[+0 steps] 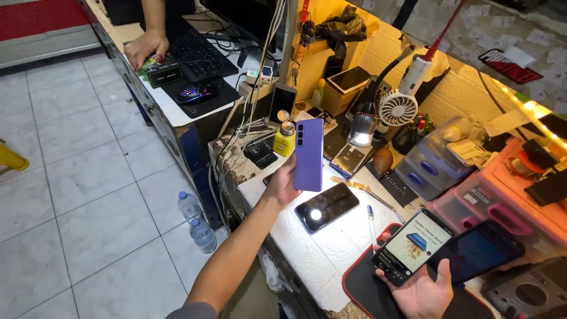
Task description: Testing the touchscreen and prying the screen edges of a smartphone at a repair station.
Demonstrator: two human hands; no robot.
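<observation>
Left grip (282,184) hides purple phone's (309,153) lower edge; right hand (422,289) partly cropped.

On the white bench (331,248) in front of you, 1 dark phone (326,207) lies flat beside a yellow bottle (284,140), a small white fan (398,107) and grey drawers (428,168). 2 water bottles (196,221) stand on the tiled floor (77,195).

In my left hand (282,184) the purple phone (309,155) has a smooth matt back. My right hand (422,291) holds two phones (413,245) with glossy glass; at twelve o'clock, translucent plastic drawers (429,160).
</observation>
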